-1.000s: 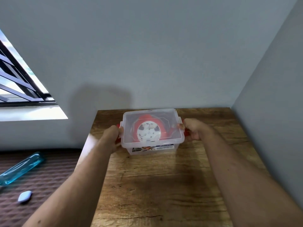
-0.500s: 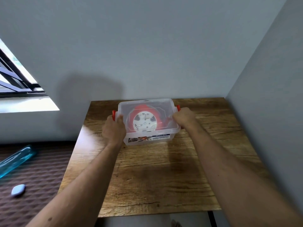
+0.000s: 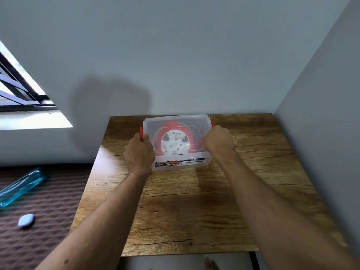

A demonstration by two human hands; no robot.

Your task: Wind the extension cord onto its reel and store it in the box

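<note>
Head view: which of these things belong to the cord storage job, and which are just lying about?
Part of the job:
- clear box with lid on, on the wooden table
- red cord reel inside it
- left hand and right hand at the box's ends

Lying about:
- blue bottle
- small pale blue object

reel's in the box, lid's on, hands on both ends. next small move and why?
Probably press both red latches down to lock the lid. The reel already lies inside the clear box under the lid, and the left hand and right hand sit at the latches. Whether they have clicked shut cannot be told.
</note>
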